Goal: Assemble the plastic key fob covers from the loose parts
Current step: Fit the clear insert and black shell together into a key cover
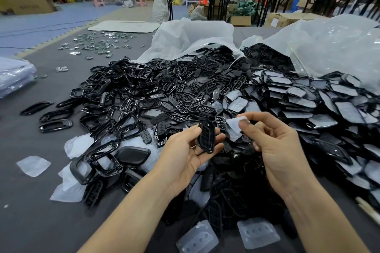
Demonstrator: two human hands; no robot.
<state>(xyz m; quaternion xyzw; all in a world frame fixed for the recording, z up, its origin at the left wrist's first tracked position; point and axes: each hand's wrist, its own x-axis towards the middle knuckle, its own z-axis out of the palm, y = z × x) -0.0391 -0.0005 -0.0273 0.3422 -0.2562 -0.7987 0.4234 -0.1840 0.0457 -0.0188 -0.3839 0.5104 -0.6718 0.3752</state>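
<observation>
dark grey work surface [30, 170], wide, runs under everything. two big translucent white plastic bags [195, 35] lie slumped open at the far side, mouths toward the person.

a sprawling heap of loose black plastic key fob parts [164, 92] spills from the bags across the middle. right flank: overlapping flat black back plates with cloudy film [308, 98]. left flank: glossy black oval rim frames [55, 125], some lying apart from the heap. far left, well apart: a scatter of small silvery badges [98, 43].

left hand [185, 154], palm up over the near edge of the heap, thumb and fingers curled round a black slotted button-frame piece [206, 137], which stands roughly on end in the grip. right hand [275, 146], just beside it, thumb and forefinger pinched on a corner of a thin translucent white button pad [236, 127]. pad and frame are near each other, not yet mated. two more clear pads [258, 235] lie at the near edge.

handling, judged: the frame looks light, stiff, glossy, so likely slippery; best held by its long outer edges, as now, which leaves the slotted face free. the pad looks soft and floppy, probably silicone; a corner pinch lets it droop, so hold nearer the middle of its edges while seating the bumps into the slots. neither part looks fragile.

step in hand, judged: lining the pad up with the frame.
</observation>
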